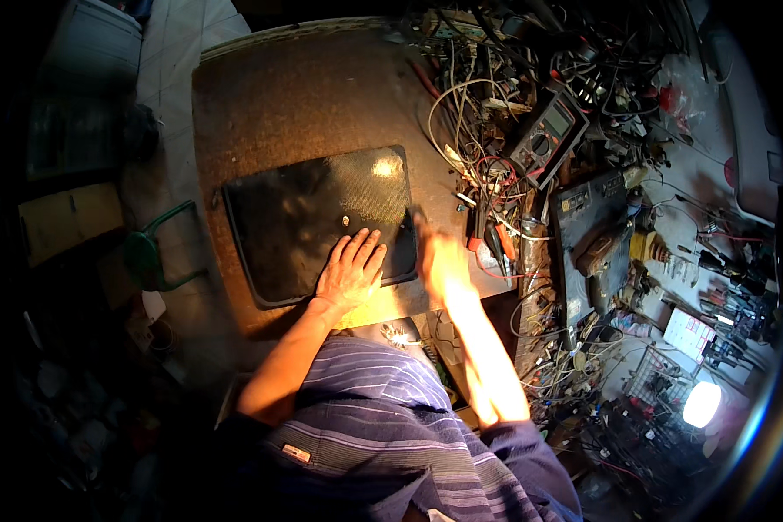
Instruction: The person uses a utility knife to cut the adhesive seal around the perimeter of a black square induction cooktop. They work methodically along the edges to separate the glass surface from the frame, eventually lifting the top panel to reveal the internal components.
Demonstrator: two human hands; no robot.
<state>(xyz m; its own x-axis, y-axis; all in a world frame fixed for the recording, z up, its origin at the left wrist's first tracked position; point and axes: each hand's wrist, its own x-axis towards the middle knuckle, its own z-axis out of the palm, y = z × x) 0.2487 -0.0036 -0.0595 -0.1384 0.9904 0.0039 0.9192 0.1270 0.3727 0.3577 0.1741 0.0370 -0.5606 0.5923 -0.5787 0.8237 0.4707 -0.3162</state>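
Observation:
A dark, glossy flat panel with rounded corners [278, 222] lies on the brown wooden table. My left hand [351, 271] rests flat on its near right part, fingers stretched toward the middle. Just beyond those fingertips is a small pale spot or piece [345, 221], too small to name. At the panel's right edge is my right hand [445, 265], smeared by motion and glare, so its fingers do not show clearly. A dark blurred shape [420, 222] extends from it along that edge; whether it is a held tool is unclear.
Right of the panel, the wooden table [296, 96] borders a heap of tangled cables [470, 96] with a multimeter [544, 139]. Red-and-black handled tools [503, 239] lie close to my right hand. A green chair [148, 252] stands at left; a lit lamp [701, 404] glows at lower right.

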